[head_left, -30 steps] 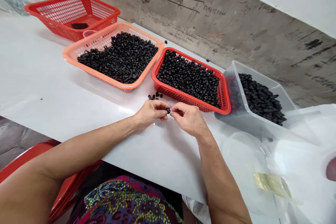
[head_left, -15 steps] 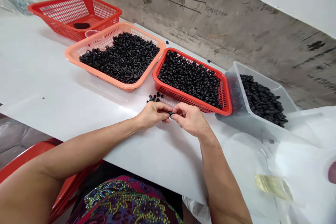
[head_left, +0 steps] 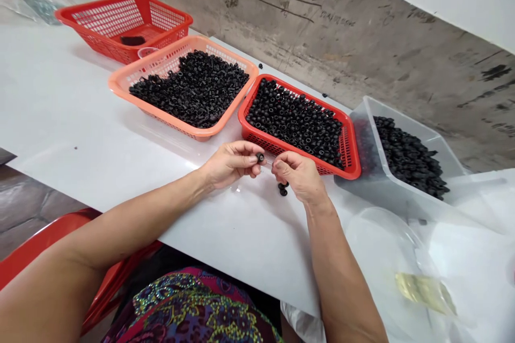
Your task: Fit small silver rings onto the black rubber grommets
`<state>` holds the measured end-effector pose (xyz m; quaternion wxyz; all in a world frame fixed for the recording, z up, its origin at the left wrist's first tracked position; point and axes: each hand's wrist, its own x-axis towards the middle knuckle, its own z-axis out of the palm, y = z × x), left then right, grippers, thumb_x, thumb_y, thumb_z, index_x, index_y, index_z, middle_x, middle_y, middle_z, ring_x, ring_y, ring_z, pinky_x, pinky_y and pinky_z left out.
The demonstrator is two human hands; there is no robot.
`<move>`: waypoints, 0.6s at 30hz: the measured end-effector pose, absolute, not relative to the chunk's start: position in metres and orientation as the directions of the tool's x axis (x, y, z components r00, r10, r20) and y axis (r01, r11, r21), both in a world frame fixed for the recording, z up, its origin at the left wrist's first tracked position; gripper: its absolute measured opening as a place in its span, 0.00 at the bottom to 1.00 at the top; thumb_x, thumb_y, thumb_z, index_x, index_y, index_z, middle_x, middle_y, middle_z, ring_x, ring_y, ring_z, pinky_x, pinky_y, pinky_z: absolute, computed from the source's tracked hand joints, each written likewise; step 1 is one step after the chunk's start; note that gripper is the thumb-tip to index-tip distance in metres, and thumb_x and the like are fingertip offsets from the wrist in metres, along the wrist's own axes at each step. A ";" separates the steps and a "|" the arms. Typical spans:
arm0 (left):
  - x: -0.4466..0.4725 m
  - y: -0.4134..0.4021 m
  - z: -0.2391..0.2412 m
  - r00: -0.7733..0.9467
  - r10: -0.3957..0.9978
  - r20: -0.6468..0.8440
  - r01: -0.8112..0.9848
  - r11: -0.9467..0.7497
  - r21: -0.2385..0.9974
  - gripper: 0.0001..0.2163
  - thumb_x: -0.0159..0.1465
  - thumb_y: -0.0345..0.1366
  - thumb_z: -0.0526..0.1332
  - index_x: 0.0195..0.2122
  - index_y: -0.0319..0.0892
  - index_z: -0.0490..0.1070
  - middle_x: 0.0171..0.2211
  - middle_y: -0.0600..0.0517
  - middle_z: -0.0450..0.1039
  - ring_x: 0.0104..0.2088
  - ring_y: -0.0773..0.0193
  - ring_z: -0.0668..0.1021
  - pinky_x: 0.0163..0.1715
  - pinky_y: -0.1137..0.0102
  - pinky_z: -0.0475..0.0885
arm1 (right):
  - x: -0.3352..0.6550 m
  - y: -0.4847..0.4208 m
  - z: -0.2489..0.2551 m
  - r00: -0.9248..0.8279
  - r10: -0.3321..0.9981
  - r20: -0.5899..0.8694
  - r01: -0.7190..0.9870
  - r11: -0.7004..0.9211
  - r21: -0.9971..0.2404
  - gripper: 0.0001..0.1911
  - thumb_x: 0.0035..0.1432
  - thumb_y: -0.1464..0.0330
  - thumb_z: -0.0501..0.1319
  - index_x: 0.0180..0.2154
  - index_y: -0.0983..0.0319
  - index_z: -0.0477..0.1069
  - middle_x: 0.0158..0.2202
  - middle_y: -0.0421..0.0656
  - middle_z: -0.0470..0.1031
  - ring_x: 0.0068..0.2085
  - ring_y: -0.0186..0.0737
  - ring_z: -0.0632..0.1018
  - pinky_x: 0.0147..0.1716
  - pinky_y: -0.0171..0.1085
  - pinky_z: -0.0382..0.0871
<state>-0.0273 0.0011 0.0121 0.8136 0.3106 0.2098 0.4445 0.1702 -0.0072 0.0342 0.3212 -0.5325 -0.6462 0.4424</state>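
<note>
My left hand (head_left: 230, 163) pinches a small black ring-shaped part (head_left: 260, 157) between thumb and fingers just above the white table (head_left: 80, 128). My right hand (head_left: 300, 176) is closed in a pinch right beside it, its fingertips a short gap from the part; what they hold is too small to make out. A few loose black parts (head_left: 282, 188) lie on the table under my hands. Directly behind my hands stands a red basket (head_left: 350, 166) heaped with black ring parts.
A peach basket (head_left: 120, 81) of black parts sits left of the red one, and a nearly bare red basket (head_left: 72, 16) farther left. A clear bin (head_left: 362, 128) of black parts is at right. Clear plastic bags (head_left: 402, 257) cover the table's right end. A red chair (head_left: 24, 268) is at lower left.
Both hands rose slightly off the table and drew a little apart. The small pile of loose parts now shows below my right hand instead of behind my left.
</note>
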 end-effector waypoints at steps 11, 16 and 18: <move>-0.043 0.012 0.026 0.389 0.921 0.035 -0.711 0.276 0.647 0.09 0.54 0.27 0.66 0.36 0.40 0.76 0.31 0.49 0.76 0.26 0.71 0.74 0.29 0.72 0.71 | 0.129 -0.021 -0.002 -0.427 0.879 0.213 0.837 0.474 -0.275 0.15 0.59 0.76 0.51 0.41 0.61 0.74 0.36 0.48 0.72 0.38 0.43 0.72 0.37 0.39 0.67; -0.042 0.011 0.026 0.390 0.920 0.031 -0.708 0.279 0.648 0.08 0.54 0.26 0.66 0.36 0.39 0.76 0.31 0.49 0.76 0.25 0.71 0.74 0.29 0.72 0.71 | 0.124 -0.017 -0.008 -0.455 0.865 0.214 0.867 0.485 -0.118 0.16 0.62 0.75 0.48 0.41 0.62 0.74 0.37 0.50 0.70 0.38 0.45 0.69 0.34 0.38 0.64; -0.041 0.011 0.025 0.391 0.920 0.033 -0.712 0.280 0.644 0.08 0.53 0.26 0.66 0.36 0.39 0.76 0.31 0.49 0.76 0.25 0.71 0.74 0.29 0.72 0.72 | 0.122 -0.014 -0.012 -0.476 0.850 0.225 0.863 0.500 -0.066 0.17 0.63 0.74 0.47 0.43 0.60 0.73 0.37 0.49 0.70 0.36 0.44 0.68 0.32 0.38 0.62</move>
